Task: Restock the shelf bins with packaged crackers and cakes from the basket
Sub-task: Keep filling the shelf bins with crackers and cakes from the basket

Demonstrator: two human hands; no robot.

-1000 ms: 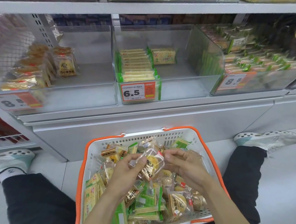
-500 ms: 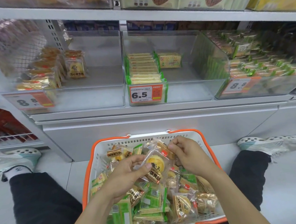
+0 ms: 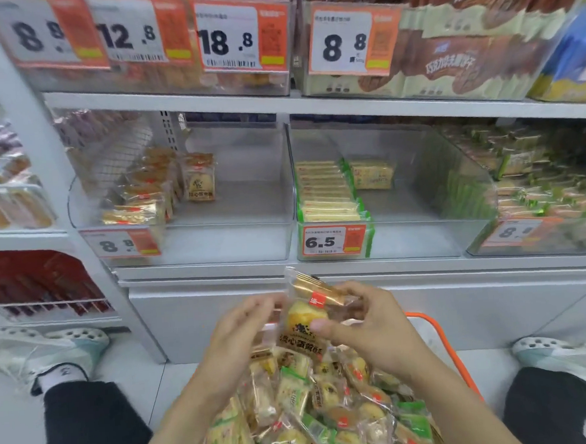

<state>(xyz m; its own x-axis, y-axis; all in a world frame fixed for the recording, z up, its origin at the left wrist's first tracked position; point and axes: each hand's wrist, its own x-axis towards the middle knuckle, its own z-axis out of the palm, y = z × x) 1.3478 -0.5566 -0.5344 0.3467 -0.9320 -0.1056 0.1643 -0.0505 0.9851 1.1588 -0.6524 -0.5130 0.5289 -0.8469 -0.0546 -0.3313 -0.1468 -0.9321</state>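
Left bin (image 3: 189,224): clear, tagged 8.8, gold-wrapped cakes stacked at its left side.
Left hand (image 3: 239,341): grip clenched on the left edge of the cake packet (image 3: 308,318).
Cake packet: clear wrapper with a yellow cake inside, raised above the basket (image 3: 442,336), in front of the shelf base.
Right hand (image 3: 366,323): grip pinching the packet's right side, thumb across its front.
Middle bin (image 3: 388,236): tagged 6.5, one row of yellow crackers (image 3: 327,192) at left.
Basket: orange-rimmed, heaped with mixed packets.

Basket (image 3: 439,336) mostly hidden (left fingers (image 3: 256,310) blurred)
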